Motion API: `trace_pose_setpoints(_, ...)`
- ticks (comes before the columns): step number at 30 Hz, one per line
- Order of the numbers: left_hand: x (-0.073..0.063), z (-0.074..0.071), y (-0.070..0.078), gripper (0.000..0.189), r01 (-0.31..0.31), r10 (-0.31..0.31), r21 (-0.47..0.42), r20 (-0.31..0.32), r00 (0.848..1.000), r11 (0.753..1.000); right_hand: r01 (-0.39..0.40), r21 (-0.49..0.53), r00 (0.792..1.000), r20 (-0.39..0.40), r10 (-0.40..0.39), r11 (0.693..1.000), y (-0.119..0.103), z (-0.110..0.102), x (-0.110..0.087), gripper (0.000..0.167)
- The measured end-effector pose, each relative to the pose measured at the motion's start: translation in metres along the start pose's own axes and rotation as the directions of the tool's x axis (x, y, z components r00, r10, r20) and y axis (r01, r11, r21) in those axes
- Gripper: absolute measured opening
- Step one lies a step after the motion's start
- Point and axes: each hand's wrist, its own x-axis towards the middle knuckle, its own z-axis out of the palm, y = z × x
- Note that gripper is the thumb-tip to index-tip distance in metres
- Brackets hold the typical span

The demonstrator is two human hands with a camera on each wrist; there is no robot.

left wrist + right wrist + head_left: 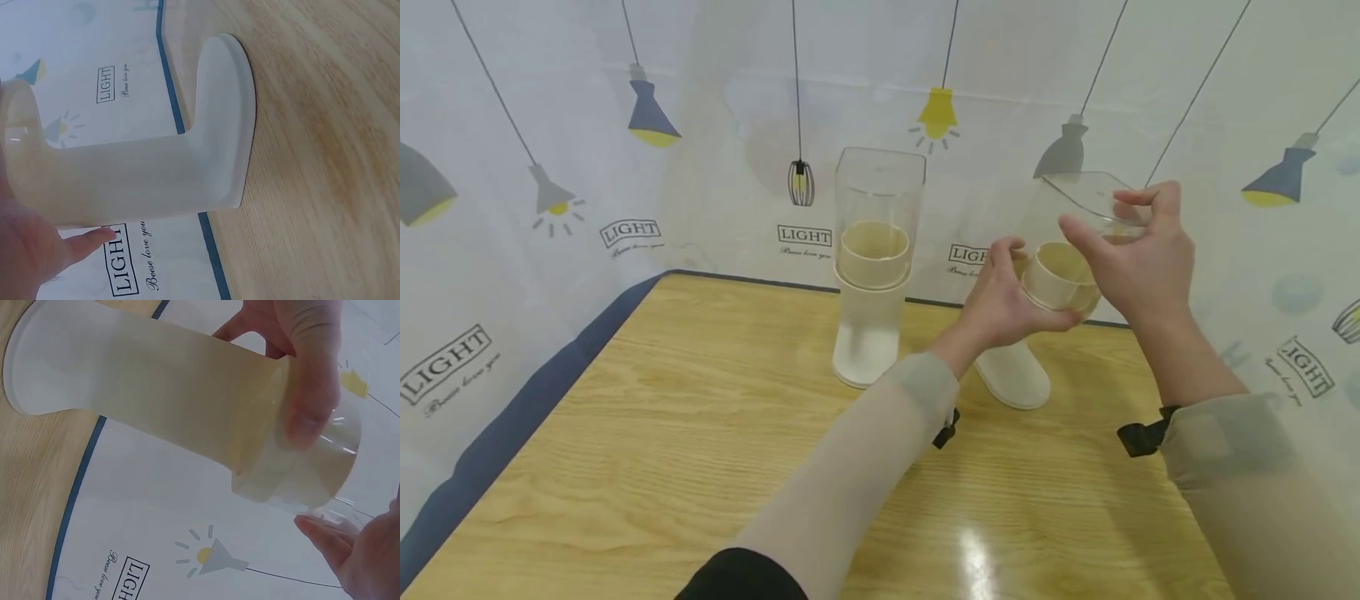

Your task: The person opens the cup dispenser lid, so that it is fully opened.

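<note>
The left arm (850, 475) and right arm (1255, 492) stretch toward the far edge of the table (647, 450). The left hand (1003, 302) curls in a grip, thumb pointing right; the right hand (1141, 260), higher, bends its fingers opposite its thumb, though some fingertips are hard to make out.

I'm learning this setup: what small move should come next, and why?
Perhaps press the clear cover gently down onto the white stand. The right hand holds it near the rim, the left hand wraps its lower end at the stand's top, and the neighbouring stand carries a matching cover; whether this one is fully seated is unclear.
</note>
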Motion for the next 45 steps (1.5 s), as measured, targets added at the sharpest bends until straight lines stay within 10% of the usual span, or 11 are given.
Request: trace_pose_setpoints(45,0.006,-0.008,-0.008,0.123,-0.048,0.047,0.013,0.057,0.997,0.999,-0.004,-0.124,0.988,0.15,0.022,0.992,-0.022,-0.018,-0.003,0.087)
